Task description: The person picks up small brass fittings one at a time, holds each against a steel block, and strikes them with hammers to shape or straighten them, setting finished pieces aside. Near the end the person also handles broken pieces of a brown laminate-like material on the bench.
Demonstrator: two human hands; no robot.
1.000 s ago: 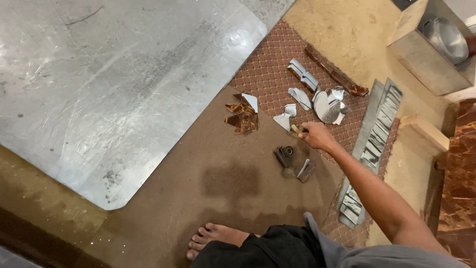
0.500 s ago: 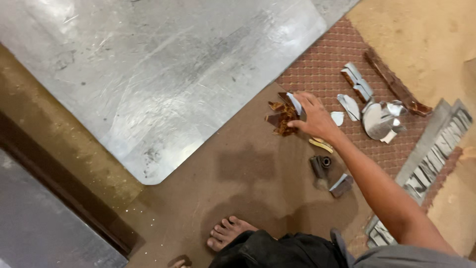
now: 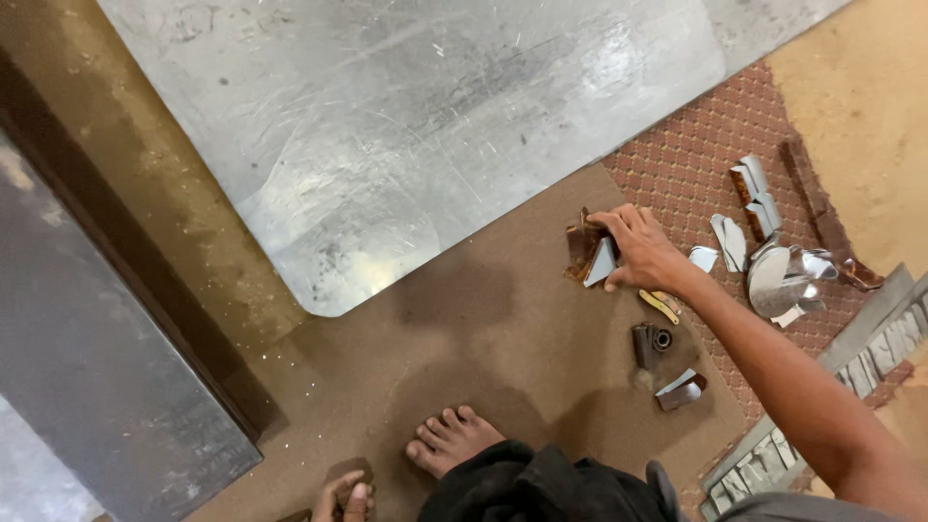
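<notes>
On the far left of the floor a dark steel slab (image 3: 87,387) lies at an angle, its surface dull and mottled. Beside it a large galvanised sheet (image 3: 406,126) with a rounded corner spreads across the top, scratched and glinting. Below that runs plain brown hardboard (image 3: 483,329), matte and dusty, with bare toes at its lower edge. At the board's right side the right hand (image 3: 643,253) is curled down over a small pile of brown and silvery offcuts (image 3: 588,253), fingers closed around a pale triangular sliver. Just beside the wrist lies a small yellow strip (image 3: 660,306); nearer the body sit a short dark metal fitting (image 3: 652,344) and a folded shiny scrap (image 3: 681,389). Further right, on a red embossed mat (image 3: 696,164), bent bright metal pieces (image 3: 783,275) cluster together.
</notes>
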